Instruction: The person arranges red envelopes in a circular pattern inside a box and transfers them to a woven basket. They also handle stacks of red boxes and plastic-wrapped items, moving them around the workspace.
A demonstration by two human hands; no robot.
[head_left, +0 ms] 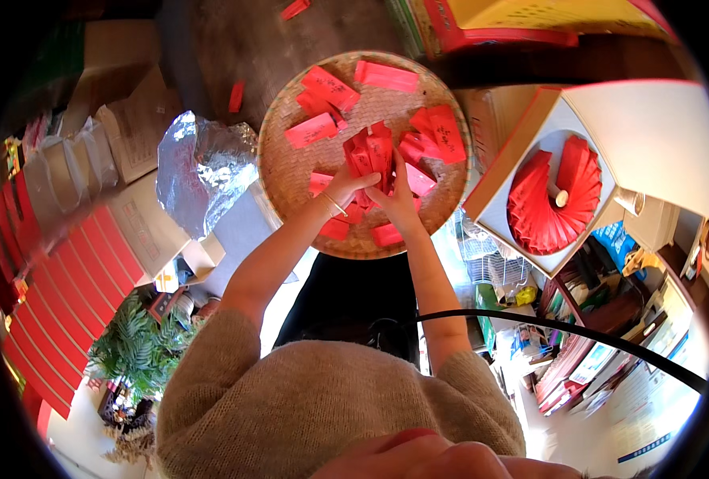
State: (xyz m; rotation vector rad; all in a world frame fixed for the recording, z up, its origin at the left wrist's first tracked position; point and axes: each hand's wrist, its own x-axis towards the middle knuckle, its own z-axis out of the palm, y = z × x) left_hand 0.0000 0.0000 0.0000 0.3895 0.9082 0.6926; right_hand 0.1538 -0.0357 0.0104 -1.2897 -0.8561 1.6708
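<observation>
At the middle of a round woven bamboo tray (286, 172), both hands grip a bunch of slim red packets (368, 150). The left hand (353, 184) has thumb and fingers closed on the bunch's near left part, and the right hand (398, 194) is closed along its right side; this two-sided hold probably keeps the narrow loose pieces together and lined up. Scattered red packets (330, 88) lie around it, several overlapping toward the right rim, one by the far edge. The tray's raised rim likely stops such smooth pieces from sliding off. To the right, an open white-lined box (552, 124) carries a fan of red packets (542, 219) set around a pale central core, an arrangement that seems to let many share one round space. Crumpled silver foil (202, 176) sits just beside the tray's left edge.

Dark lettering marks the faces of several scattered packets, too small to make out; a cardboard carton (150, 223) left of the foil bears a faint printed panel, likewise illegible. No brand can be told.
</observation>
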